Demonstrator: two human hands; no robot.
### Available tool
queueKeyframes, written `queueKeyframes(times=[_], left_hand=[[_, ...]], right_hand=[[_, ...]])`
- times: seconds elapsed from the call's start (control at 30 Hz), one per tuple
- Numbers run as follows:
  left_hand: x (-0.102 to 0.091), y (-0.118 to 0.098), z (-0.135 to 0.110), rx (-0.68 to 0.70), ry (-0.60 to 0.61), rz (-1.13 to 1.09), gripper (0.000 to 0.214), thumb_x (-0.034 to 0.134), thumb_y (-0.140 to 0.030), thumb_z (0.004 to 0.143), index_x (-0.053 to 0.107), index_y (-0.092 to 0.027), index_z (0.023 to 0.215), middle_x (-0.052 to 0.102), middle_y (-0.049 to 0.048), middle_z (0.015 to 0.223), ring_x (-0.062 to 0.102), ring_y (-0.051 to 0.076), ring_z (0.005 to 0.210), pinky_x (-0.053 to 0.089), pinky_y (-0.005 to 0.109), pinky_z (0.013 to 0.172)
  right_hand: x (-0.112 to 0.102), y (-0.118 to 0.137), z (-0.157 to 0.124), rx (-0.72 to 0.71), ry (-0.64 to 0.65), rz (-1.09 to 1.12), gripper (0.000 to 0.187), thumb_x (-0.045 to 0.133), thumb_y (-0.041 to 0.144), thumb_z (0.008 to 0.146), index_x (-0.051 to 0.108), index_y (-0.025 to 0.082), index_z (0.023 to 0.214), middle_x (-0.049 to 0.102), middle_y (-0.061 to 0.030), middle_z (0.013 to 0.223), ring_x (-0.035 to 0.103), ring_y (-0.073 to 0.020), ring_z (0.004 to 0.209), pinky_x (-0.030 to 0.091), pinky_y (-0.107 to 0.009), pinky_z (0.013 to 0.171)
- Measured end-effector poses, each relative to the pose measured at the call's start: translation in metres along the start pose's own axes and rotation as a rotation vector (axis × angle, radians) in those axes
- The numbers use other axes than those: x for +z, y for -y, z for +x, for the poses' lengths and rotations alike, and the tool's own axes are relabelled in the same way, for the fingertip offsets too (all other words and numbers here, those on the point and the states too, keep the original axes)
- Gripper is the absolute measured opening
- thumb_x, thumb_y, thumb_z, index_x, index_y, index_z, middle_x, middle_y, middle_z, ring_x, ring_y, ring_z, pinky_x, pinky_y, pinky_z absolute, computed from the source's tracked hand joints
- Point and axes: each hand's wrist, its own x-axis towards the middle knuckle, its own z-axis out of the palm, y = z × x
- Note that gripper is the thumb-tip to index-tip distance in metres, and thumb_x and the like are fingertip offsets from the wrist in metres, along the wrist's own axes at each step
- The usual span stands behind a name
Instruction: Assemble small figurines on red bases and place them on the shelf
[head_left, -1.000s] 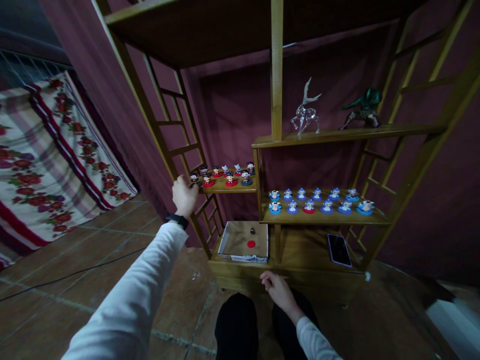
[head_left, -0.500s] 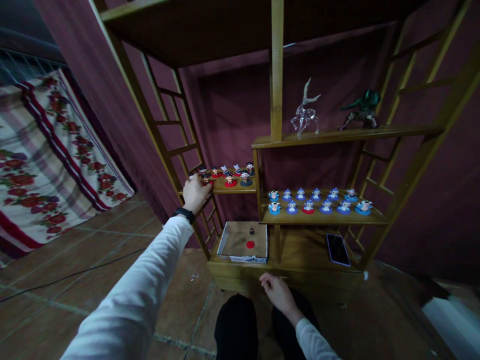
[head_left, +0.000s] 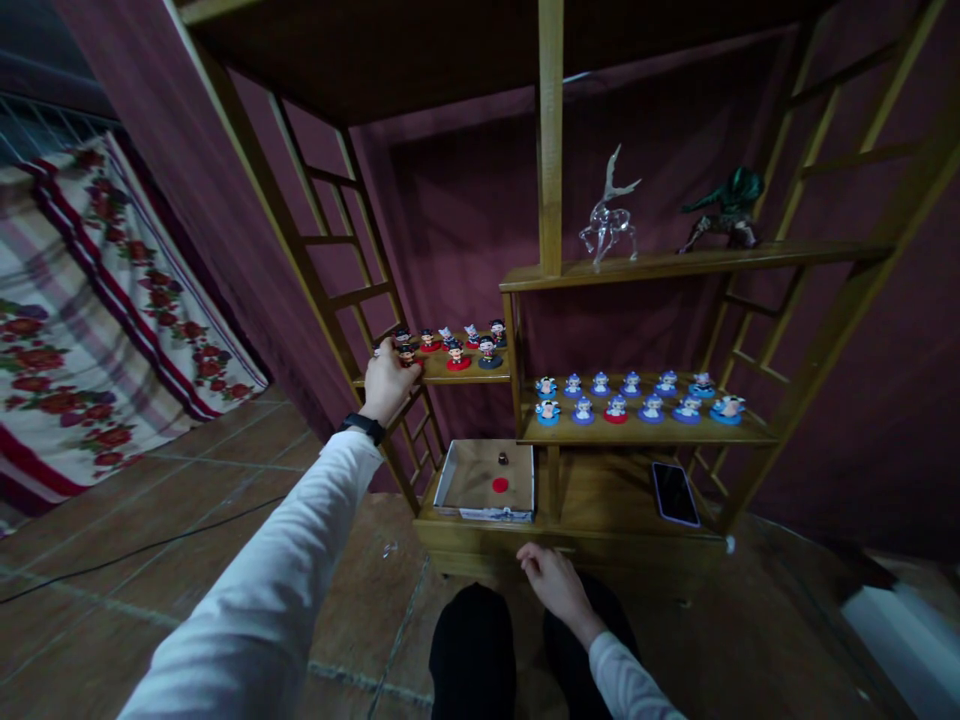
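Observation:
My left hand [head_left: 388, 380] reaches up to the left end of a small wooden shelf [head_left: 465, 376] and its fingers close round a small figurine on a red base [head_left: 407, 355]. Several more red-based figurines [head_left: 457, 352] stand in a row beside it. My right hand [head_left: 553, 583] rests low, fingers loosely curled, at the front edge of the bottom shelf [head_left: 600, 545], holding nothing that I can see. Just beyond it sits an open cardboard box [head_left: 487, 480] with a red disc and a small dark piece inside.
Blue-based figurines [head_left: 634, 397] line the middle right shelf. A glass deer [head_left: 609, 215] and a green figure [head_left: 724, 208] stand above. A phone [head_left: 674, 493] lies on the bottom shelf. A flowered cloth [head_left: 97, 320] hangs at left; a cable crosses the tiled floor.
My left hand has moved right from the shelf's post onto the leftmost figurine and closed on it. My right hand has stayed put.

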Motion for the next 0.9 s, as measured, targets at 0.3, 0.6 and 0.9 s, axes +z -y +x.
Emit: queueKeyframes(times=[0.3,0.6,0.9], left_hand=[[-0.008,-0.024,-0.029,0.196,-0.149,-0.087,0.061,0.053,-0.029,0.075,0.034,-0.019,0.132,0.057,0.0093,0.115,0.051,0.025,0.108,0.038,0.036,0.094],[0.024,-0.089,-0.049,0.360,0.018,-0.162,0.066,0.060,-0.032,0.074,0.033,-0.018,0.133,0.061,0.0091,0.105,0.049,0.027,0.110,0.038,0.038,0.093],[0.037,-0.098,-0.041,0.230,0.076,-0.080,0.074,0.061,-0.042,0.072,0.031,-0.017,0.134,0.063,0.0125,0.102,0.055,0.029,0.104,0.042,0.036,0.085]], right_hand=[[0.003,-0.003,0.001,-0.004,0.005,0.011,0.027,0.040,0.017,0.082,0.062,0.028,0.094,0.069,0.0017,0.090,0.062,-0.0139,0.087,0.039,-0.022,0.076],[0.003,-0.003,-0.001,0.005,0.026,-0.005,0.026,0.041,0.018,0.083,0.062,0.027,0.096,0.069,0.0010,0.093,0.063,-0.0141,0.089,0.040,-0.022,0.076],[-0.002,-0.002,-0.002,-0.007,0.007,-0.006,0.027,0.040,0.018,0.083,0.062,0.028,0.096,0.069,0.0012,0.094,0.063,-0.0142,0.090,0.040,-0.022,0.077]])
